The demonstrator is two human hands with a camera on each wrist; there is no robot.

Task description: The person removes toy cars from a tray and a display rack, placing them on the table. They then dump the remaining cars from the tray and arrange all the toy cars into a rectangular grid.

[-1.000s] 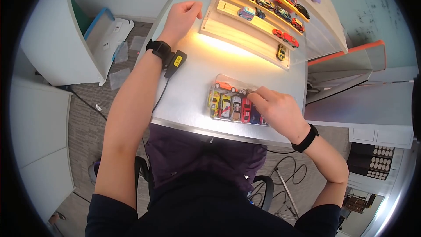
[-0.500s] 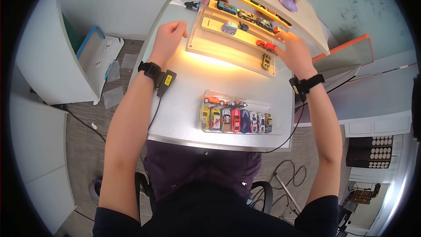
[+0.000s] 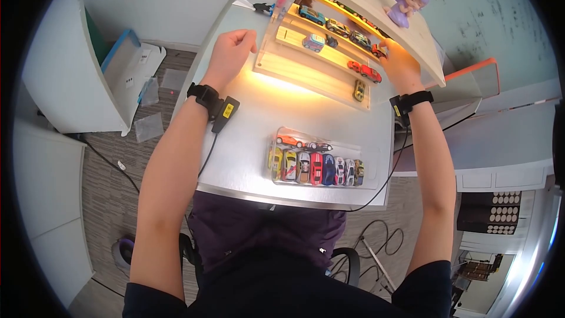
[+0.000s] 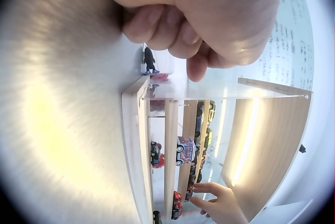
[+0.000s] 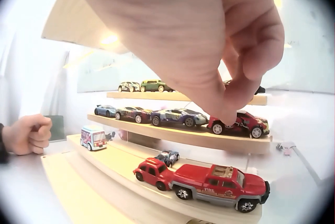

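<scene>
The right hand (image 3: 401, 68) is at the right end of the lit display shelf (image 3: 282, 65). In the right wrist view, its thumb and fingers pinch a dark red toy car (image 5: 238, 125) that sits on the middle tier, beside a blue-purple car (image 5: 179, 117). One tier below stand a red fire truck (image 5: 220, 184) and a small red car (image 5: 153, 173). The left hand (image 3: 231, 53) is curled into a fist beside the shelf's left end and holds nothing; its bent fingers (image 4: 170, 30) show in the left wrist view.
A clear box (image 3: 368, 181) with several toy cars lies near the table's front edge. A purple fairy figure (image 3: 405, 6) stands on the shelf's top board. Behind the left hand is a small penguin figure (image 4: 149, 59). A cable hangs from the right wrist camera.
The right hand has left the clear box and moved up to the shelf's right end, where its fingers now pinch the dark red car. The left hand keeps its curled pose beside the shelf.
</scene>
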